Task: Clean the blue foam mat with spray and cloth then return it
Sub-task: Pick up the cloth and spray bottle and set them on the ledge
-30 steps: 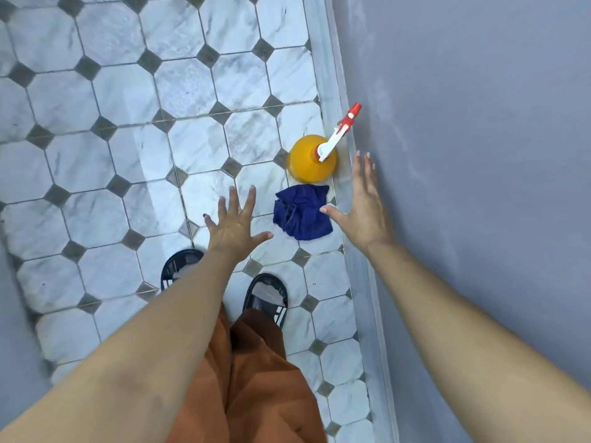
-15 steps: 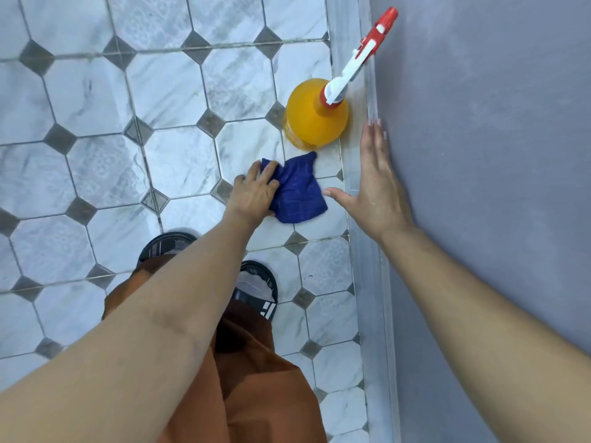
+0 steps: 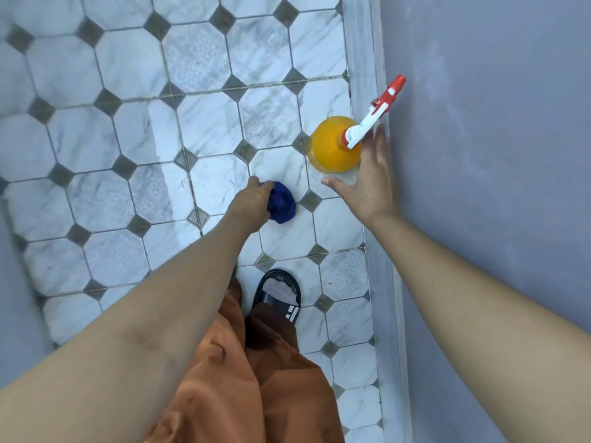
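Wall (image 3: pixel 495 155) grey along your right, tiled floor (image 3: pixel 198 129) beneath, orange spray bottle (image 3: pixel 332 148) upright by the skirting, your right hand (image 3: pixel 371 183) spread with straight fingers just beside it, your left hand (image 3: pixel 252 201) bunching the blue cloth (image 3: pixel 283 203) low over the tiles.

No readable text anywhere; the sandal (image 3: pixel 277 298) bears only white stripes.

Both arms are bare to past the elbow, no sleeves showing; loose rust-orange trousers (image 3: pixel 256 378), and a black slide sandal (image 3: pixel 278 297) with white markings on its strap
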The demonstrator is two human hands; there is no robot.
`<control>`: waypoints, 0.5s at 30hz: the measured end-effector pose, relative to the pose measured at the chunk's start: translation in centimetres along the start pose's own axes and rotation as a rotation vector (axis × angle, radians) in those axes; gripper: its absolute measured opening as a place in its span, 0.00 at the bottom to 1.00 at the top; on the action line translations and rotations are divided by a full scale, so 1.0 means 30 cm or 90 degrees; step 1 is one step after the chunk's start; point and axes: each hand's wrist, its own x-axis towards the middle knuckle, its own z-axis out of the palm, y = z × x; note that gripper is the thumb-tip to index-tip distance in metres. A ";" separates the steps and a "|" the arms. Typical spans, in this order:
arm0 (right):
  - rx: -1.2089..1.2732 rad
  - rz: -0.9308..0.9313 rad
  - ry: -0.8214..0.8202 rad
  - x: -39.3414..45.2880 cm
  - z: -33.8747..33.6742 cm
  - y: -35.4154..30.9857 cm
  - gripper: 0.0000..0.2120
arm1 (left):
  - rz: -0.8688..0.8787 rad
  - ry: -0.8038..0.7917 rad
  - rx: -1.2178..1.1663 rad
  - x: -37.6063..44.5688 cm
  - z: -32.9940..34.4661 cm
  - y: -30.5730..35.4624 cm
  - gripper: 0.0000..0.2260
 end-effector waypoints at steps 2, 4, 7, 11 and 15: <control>0.197 0.104 0.042 0.057 0.007 -0.042 0.47 | -0.002 -0.003 -0.049 0.005 -0.043 -0.032 0.23; 0.338 0.200 0.081 0.105 0.016 -0.084 0.35 | -0.015 -0.004 -0.085 -0.001 -0.084 -0.063 0.28; 0.306 0.214 0.081 0.114 0.010 -0.120 0.20 | -0.033 0.023 -0.110 -0.037 -0.137 -0.106 0.24; 0.290 0.200 0.055 0.024 -0.083 -0.179 0.14 | -0.040 0.043 -0.126 -0.138 -0.276 -0.126 0.09; 0.261 0.171 -0.023 -0.109 -0.300 -0.345 0.10 | -0.070 0.087 -0.188 -0.314 -0.534 -0.073 0.11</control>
